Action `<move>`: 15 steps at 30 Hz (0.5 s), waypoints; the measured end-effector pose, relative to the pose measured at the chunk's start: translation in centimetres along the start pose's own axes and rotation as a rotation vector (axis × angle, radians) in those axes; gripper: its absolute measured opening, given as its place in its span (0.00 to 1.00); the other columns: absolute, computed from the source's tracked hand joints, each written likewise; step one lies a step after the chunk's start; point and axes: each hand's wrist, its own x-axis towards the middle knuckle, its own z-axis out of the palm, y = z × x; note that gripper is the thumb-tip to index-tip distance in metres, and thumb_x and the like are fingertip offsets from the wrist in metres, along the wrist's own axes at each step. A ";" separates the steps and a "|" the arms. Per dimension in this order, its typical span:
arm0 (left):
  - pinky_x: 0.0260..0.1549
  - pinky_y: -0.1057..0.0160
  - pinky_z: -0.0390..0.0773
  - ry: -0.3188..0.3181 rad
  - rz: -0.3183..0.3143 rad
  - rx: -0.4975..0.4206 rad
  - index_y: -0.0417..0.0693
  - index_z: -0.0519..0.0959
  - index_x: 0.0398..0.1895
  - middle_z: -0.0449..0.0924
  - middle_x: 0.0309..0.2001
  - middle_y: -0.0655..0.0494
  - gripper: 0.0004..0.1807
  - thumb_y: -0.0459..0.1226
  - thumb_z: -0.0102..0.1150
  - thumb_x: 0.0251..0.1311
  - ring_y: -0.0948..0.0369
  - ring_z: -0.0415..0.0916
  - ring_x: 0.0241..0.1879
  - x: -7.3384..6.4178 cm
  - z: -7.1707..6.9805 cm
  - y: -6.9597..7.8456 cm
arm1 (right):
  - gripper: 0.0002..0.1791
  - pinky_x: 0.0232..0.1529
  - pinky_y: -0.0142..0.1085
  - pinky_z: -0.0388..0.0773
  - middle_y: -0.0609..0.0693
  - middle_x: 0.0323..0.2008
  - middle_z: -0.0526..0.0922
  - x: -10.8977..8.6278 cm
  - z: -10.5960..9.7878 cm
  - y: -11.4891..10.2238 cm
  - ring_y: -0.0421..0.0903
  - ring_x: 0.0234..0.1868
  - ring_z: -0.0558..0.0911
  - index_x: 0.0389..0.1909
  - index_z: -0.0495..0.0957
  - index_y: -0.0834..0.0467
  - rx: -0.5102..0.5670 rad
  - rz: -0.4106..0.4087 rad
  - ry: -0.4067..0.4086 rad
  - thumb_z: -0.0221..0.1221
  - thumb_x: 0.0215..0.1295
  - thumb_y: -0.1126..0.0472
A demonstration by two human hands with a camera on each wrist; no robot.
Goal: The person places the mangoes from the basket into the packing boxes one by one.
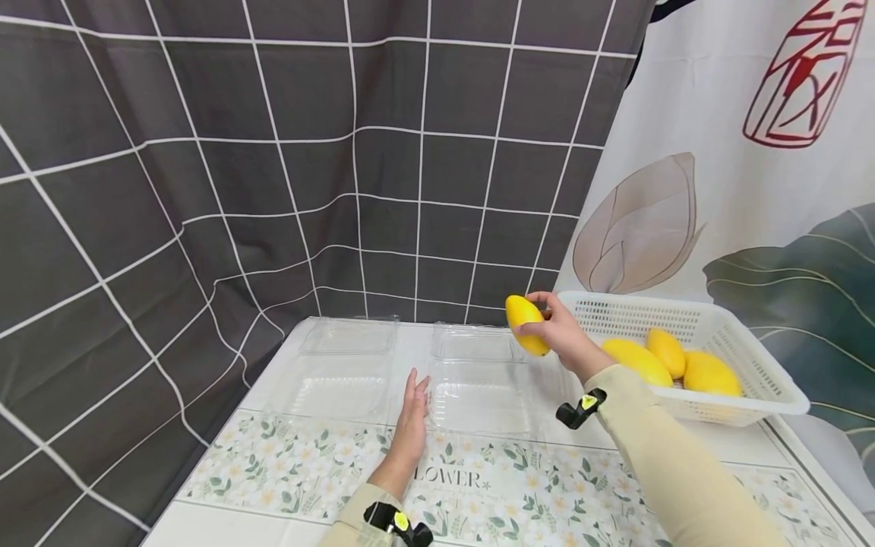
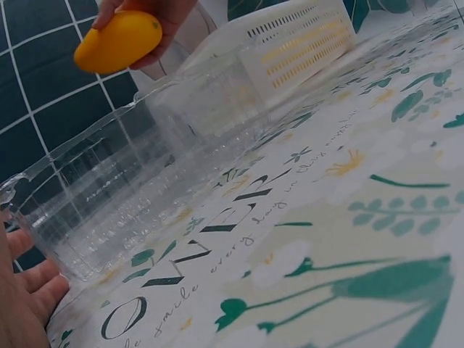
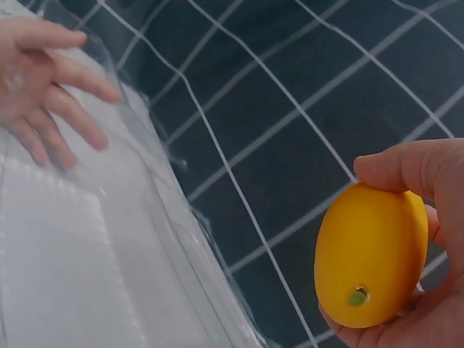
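Note:
In the head view my right hand (image 1: 557, 330) grips a yellow mango (image 1: 525, 323) above the back edge of the right clear plastic box (image 1: 481, 395). Thumb and fingers wrap the mango (image 3: 370, 254) in the right wrist view, its green stem end showing. My left hand (image 1: 412, 418) has its fingers extended at the left side of that box, between it and a second clear box (image 1: 338, 384). Both boxes have their lids folded back. In the left wrist view the left fingers (image 2: 43, 279) are right at the box wall (image 2: 94, 210).
A white perforated basket (image 1: 772, 372) stands at the right with several yellow mangoes (image 1: 711, 374) inside. The white table carries a flower-printed mat (image 1: 294, 463). A dark grid-patterned curtain (image 1: 383, 167) hangs behind, and a white printed curtain (image 1: 724, 197) hangs at the right.

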 end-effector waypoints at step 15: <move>0.71 0.35 0.57 0.022 -0.026 -0.084 0.46 0.41 0.82 0.58 0.77 0.41 0.32 0.50 0.19 0.82 0.38 0.59 0.73 0.4 0.0 -0.3 | 0.36 0.46 0.45 0.82 0.63 0.55 0.70 -1.9 4.9 -0.9 0.60 0.52 0.75 0.64 0.66 0.53 -0.016 -0.095 -0.122 0.69 0.55 0.66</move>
